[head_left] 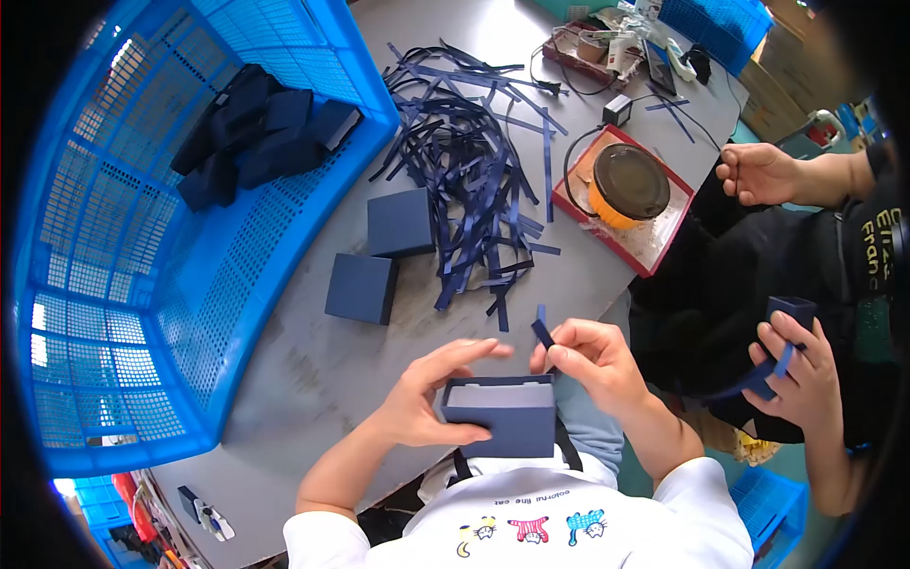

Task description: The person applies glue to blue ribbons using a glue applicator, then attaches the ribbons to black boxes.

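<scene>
In front of my shirt, my left hand (419, 394) holds a small navy box (502, 431) by its left side, thumb along the front wall. The box's upper side is open and shows a pale inside. Its index finger is stretched out above the box and slightly blurred. Just right of the box, my right hand (599, 365) pinches a short navy ribbon strip (541, 328) between thumb and fingertips. Two navy boxes, one (399, 223) farther off and one (361, 288) nearer, lie on the table beside a tangled heap of navy ribbon strips (474, 180).
A large blue plastic crate (223, 313) lies tipped at left with several dark boxes (265, 128) inside. A lidded orange pot (627, 185) sits in a red-rimmed tray (654, 254). At right, a co-worker's hand (801, 379) holds a small box and ribbon. Cables lie at the back.
</scene>
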The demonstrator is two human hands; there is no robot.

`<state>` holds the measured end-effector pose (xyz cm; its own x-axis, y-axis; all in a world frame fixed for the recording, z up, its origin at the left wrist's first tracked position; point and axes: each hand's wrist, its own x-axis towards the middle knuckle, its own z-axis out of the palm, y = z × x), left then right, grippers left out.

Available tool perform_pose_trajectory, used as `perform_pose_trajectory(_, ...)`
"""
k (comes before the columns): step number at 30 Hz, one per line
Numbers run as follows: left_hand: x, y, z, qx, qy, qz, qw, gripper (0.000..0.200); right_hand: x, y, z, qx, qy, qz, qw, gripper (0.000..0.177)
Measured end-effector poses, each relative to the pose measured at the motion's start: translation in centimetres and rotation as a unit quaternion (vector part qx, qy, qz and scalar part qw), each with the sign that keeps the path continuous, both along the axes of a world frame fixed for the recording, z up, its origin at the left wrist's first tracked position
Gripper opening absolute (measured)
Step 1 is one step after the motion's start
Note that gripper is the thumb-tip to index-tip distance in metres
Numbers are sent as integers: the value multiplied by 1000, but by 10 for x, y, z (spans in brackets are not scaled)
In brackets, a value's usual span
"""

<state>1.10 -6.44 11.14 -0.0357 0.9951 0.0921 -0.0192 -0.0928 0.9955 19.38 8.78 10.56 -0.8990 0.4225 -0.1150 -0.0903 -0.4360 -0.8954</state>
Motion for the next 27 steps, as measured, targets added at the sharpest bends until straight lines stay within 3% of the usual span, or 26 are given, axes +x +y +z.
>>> perform_pose_trajectory(2, 1, 19, 4, 36, 74, -48, 995, 81, 5, 3, -1, 13, -14, -3, 1000, 12)
perform_pose_trajectory(4, 4, 34, 7, 34, 79, -72, 994, 82, 10, 8, -2, -4, -39, 30, 999, 13)
perform_pose_trajectory(12, -1, 71, -9, 45, 118, -156, 980, 85, 17, 26, -10, 19, -147, -14, 989, 19)
perform_pose_trajectory(14, -2, 75, -14, -54, 42, -124, 990, 84, 14, 31, -7, -3, -152, -99, 983, 18)
perform_pose_trajectory(19, -1, 96, -47, 31, -11, -68, 997, 63, 16, 61, -16, 20, -123, -260, 958, 20)
perform_pose_trajectory(21, -2, 109, -58, 114, 41, -91, 989, 51, 14, 73, -15, 31, -130, -312, 940, 22)
perform_pose_trajectory(22, 1, 111, -61, 97, 30, -83, 991, 43, 16, 81, -18, 29, -125, -328, 936, 22)
perform_pose_trajectory(27, 1, 115, -86, 60, -5, -123, 991, 42, 16, 110, -24, 30, -137, -400, 906, 25)
